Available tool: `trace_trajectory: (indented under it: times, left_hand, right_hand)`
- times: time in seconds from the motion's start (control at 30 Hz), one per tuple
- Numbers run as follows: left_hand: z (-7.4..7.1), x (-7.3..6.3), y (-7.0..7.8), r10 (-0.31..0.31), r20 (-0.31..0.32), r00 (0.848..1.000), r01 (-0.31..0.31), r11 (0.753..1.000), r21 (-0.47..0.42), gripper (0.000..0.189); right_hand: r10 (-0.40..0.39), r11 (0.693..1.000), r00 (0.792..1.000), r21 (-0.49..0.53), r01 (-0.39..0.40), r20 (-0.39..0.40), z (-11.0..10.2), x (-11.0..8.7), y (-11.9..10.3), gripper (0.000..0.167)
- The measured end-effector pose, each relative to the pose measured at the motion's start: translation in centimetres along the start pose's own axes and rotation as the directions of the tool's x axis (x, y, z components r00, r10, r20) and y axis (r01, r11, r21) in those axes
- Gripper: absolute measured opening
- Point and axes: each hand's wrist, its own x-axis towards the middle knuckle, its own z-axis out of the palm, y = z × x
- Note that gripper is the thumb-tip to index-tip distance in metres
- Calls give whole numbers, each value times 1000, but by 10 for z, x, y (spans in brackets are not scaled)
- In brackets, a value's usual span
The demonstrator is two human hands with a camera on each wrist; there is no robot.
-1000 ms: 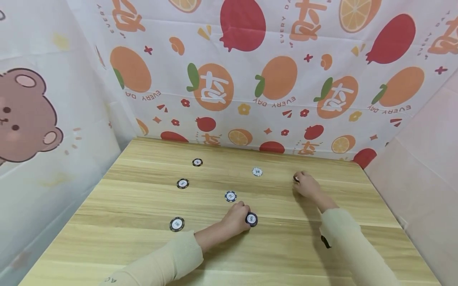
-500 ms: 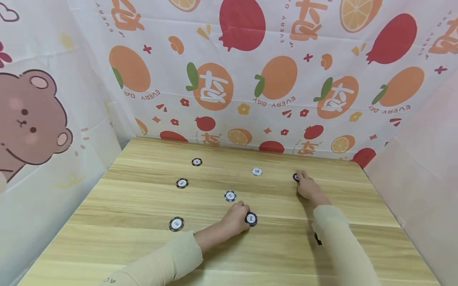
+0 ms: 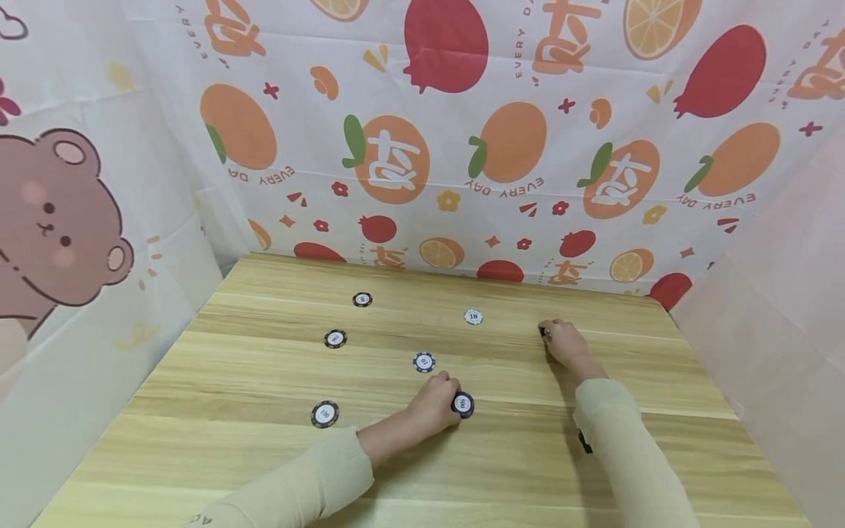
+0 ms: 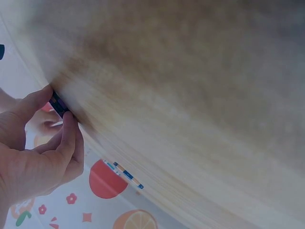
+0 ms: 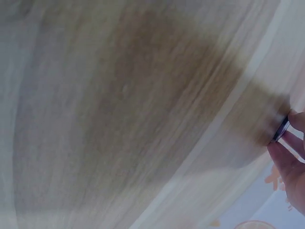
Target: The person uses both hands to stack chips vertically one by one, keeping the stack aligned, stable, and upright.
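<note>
My left hand (image 3: 436, 403) pinches a dark poker chip (image 3: 464, 405) marked 500 near the middle of the table. In the left wrist view its thumb and fingertips grip opposite edges of that dark chip (image 4: 59, 103), low over the wood. Farther back on the right, my right hand (image 3: 566, 343) holds another dark poker chip (image 3: 544, 332), mostly covered by the fingers. The right wrist view shows this chip (image 5: 281, 129) edge-on between thumb and fingers, right at the tabletop. Just beyond the left hand lies a blue-edged chip (image 3: 425, 362) marked 10.
A white chip (image 3: 473, 317) marked 10 lies toward the back. Left of it are three black chips, one at the back (image 3: 362, 299), a middle chip (image 3: 335, 339) and a near chip (image 3: 325, 414). Patterned cloth (image 3: 455, 147) hangs behind the wooden table (image 3: 218, 411).
The right forearm has shifted left. Half a second ago the right fingers were lifted, baring more of the chip; now they are drawn in around it. The left hand has stayed put.
</note>
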Motion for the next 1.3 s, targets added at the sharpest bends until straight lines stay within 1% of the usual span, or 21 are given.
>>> trace_trajectory:
  times: [0.13,0.17,0.33,0.43,0.6,0.87,1.07,1.3]
  left_hand:
    - [0,0,0,2,-3,1000,-2,1000,10,24]
    - [0,0,0,2,-3,1000,-2,1000,11,24]
    - [0,0,0,7,-5,1000,-7,1000,14,24]
    - [1,1,-1,3,-2,1000,-3,1000,20,24]
    - [1,2,-1,-9,5,1000,9,1000,13,24]
    - [0,1,-1,11,-3,1000,-11,999,49,26]
    - [1,1,-1,6,-3,1000,-6,999,44,27]
    - [1,2,-1,5,-5,1000,-4,999,34,27]
  right_hand:
    - [-13,1000,999,13,14,-32,1,1,0,27]
    - [1,1000,1000,21,0,-26,-1,0,-4,28]
    - [-38,999,997,-17,36,-65,-1,1,-3,25]
    - [-57,998,996,-26,55,-69,-3,1,-3,23]
    - [-73,997,996,-11,73,-55,-4,1,-1,23]
    - [-108,994,994,26,109,-32,-8,-3,-4,26]
    - [-134,990,991,37,135,-21,-8,-7,-3,26]
    - [-124,992,992,38,123,12,-8,-10,0,26]
